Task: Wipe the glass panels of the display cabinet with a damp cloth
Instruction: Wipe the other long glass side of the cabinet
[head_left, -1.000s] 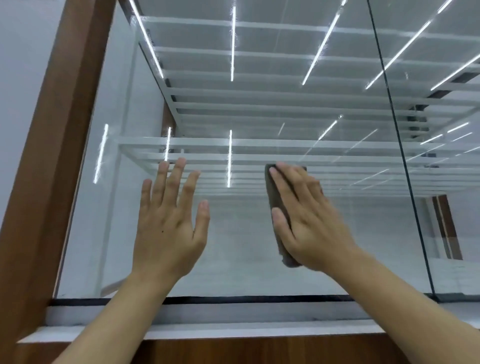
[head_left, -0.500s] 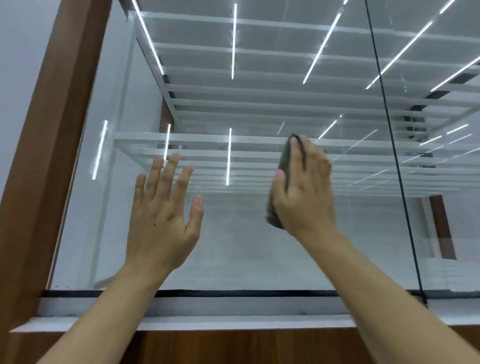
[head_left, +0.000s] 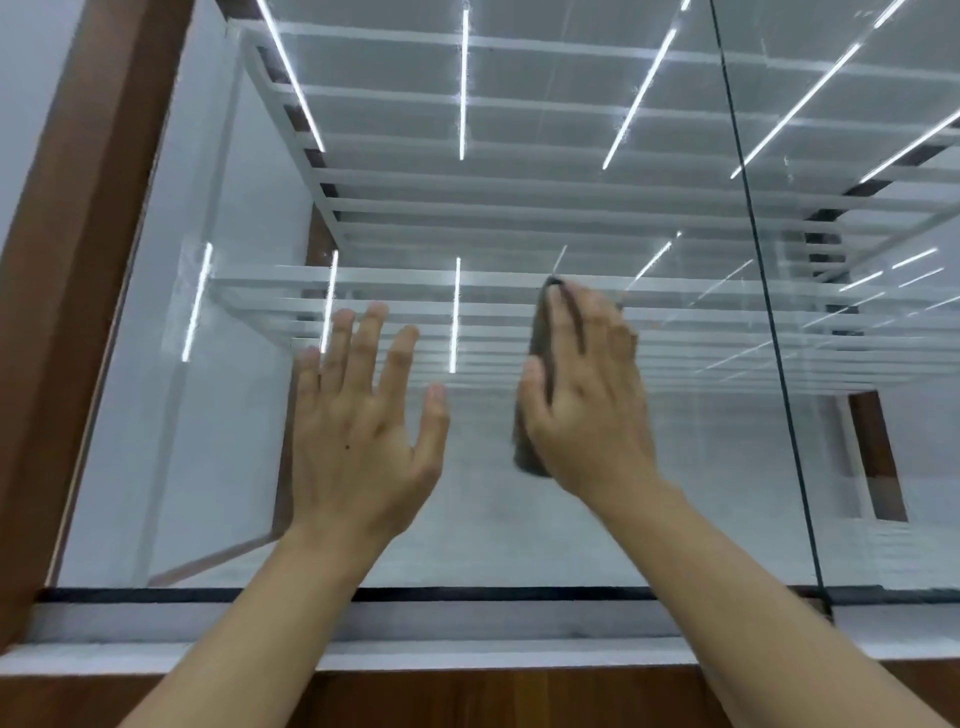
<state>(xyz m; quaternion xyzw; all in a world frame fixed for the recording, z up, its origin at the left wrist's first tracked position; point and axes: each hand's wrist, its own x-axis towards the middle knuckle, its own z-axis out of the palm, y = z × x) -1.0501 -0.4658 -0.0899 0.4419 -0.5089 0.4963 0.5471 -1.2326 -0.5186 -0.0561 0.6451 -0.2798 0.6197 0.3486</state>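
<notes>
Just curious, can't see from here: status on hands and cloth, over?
Left hand open, spread at the clear glass panel. Right hand flat, pressing dark grey cloth to it. Nothing blocking the glass.

1. Our left hand (head_left: 358, 441) is raised with its back toward us, fingers straight and spread, thumb angled out to the right.
2. Our right hand (head_left: 587, 410) is up beside it, a gap between them, fingers straight and close together, pressing flat on a cloth (head_left: 527, 452).
3. Our left forearm (head_left: 249, 639) and right forearm (head_left: 753, 597) are bare and converge upward.
</notes>
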